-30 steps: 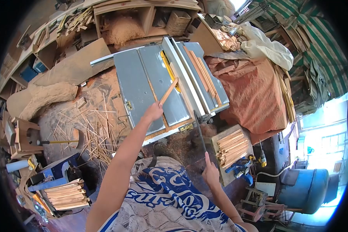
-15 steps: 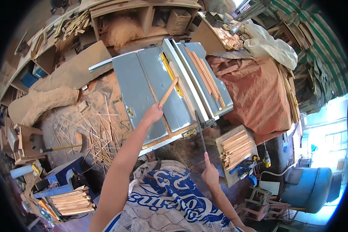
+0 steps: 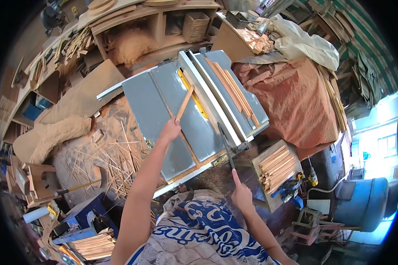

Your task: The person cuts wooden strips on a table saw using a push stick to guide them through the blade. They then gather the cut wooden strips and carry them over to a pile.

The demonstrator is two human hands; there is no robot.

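Over the grey saw table (image 3: 146, 95), my left hand (image 3: 170, 129) is closed on one end of a thin wooden stick (image 3: 185, 102). The stick's far end reaches the yellow strip (image 3: 199, 106) beside the white fence (image 3: 208, 90). My right hand (image 3: 242, 194), near the table's front edge, is closed on a dark, narrow push stick (image 3: 228, 152). Its forefinger lies stretched along it, and its tip rests beside the fence. Several long wooden strips (image 3: 234, 88) lie on the table to the right of the fence.
A stack of cut wood (image 3: 276, 165) sits on a stand at the right, by a yellow drill (image 3: 312, 177). Thin offcuts (image 3: 115, 163) litter the floor at the left. A reddish-brown cover (image 3: 296, 101) drapes a pile beyond the table's right side.
The view has shifted and turned a little. Both hands keep their holds, and the thin wooden stick now points more steeply away from me.
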